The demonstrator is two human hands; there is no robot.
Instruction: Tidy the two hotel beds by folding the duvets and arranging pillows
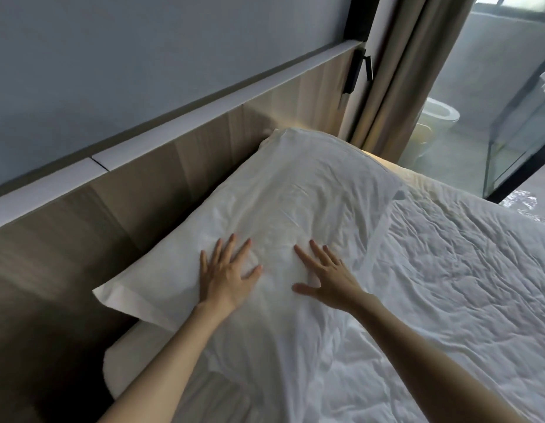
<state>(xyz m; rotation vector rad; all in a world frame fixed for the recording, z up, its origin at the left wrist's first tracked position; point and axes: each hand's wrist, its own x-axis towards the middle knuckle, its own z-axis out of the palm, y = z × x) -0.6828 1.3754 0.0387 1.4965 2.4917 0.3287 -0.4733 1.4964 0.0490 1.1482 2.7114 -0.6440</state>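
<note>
So you've got both palms flat on the pillow (295, 184), fingers spread wide and straight: left hand (225, 276) toward 7 o'clock of the pillow's middle, right hand (329, 276) just beside it toward 5 o'clock. Neither is gripping anything, just pressing down on the case. The pillow itself lies lengthwise along the wooden headboard (173, 166), running from about 8 o'clock up to 12 in your view, so it looks pretty much placed, and I'd guess you're only smoothing it. The duvet (448, 270) is another story: it fills the 3 to 6 o'clock side, wrinkled all over and spread out, with no fold that I can make out, so that part looks not yet done. There's a white rounded edge (121, 370) under the pillow corner at 7 o'clock, and honestly I can't tell if it's mattress or another pillow. Only one bed shows here, so the other one's state is anyone's guess. I'd call it early-to-middle progress.
</note>
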